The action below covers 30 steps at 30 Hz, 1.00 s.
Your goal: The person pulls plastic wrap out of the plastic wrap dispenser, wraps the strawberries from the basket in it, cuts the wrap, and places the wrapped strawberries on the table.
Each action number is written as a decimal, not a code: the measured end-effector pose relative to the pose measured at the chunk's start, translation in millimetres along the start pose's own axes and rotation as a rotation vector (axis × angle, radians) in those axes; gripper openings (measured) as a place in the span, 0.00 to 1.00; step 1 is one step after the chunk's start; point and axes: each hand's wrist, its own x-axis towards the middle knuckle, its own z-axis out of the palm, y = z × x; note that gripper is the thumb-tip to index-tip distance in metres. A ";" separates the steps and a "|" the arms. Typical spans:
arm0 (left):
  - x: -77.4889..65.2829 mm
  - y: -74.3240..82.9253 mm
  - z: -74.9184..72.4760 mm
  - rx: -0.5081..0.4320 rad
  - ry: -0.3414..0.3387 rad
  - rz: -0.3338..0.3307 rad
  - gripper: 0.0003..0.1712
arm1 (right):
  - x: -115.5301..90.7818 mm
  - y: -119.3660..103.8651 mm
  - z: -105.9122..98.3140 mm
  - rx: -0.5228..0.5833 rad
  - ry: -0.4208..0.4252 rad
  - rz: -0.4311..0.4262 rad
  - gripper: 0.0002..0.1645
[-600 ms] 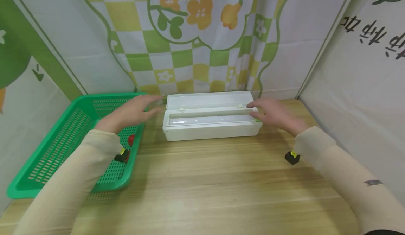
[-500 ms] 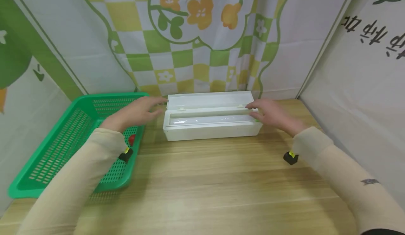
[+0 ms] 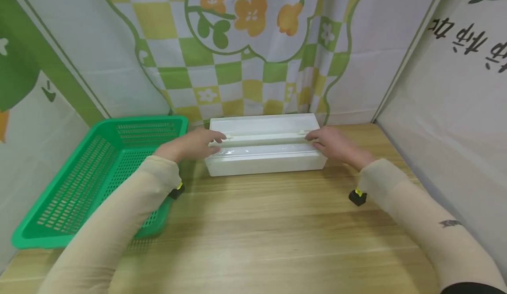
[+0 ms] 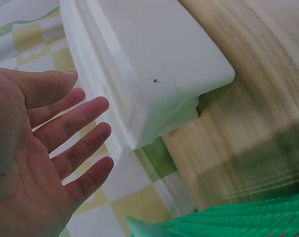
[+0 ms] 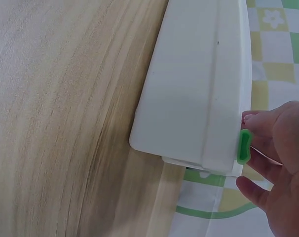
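Note:
A long white plastic-wrap dispenser box [image 3: 265, 165] lies near the back of the table, its lid [image 3: 263, 124] up and a shiny clear film visible inside. My left hand [image 3: 190, 144] is at its left end. In the left wrist view that hand has its fingers spread, palm showing, with nothing held. My right hand [image 3: 336, 144] is at the right end, thumb and fingers apart. In the right wrist view its fingers are at the box edge beside a small green slider [image 5: 244, 146]; firm contact is hard to make out.
A green perforated basket [image 3: 43, 206] stands on the left, partly under my left arm. A checked curtain [image 3: 257, 74] hangs right behind the box. The wooden table [image 3: 261, 237] spreads in front, and a white cloth wall [image 3: 443, 109] rises on the right.
My left hand has moved right, from over the basket's edge to the box's left end. The right hand has shifted slightly left. A red object in the basket is now hidden by my arm.

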 end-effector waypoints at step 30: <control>12.3 2.8 7.5 0.023 -0.041 -0.068 0.23 | 7.5 2.1 -6.1 -0.010 -0.115 -0.031 0.16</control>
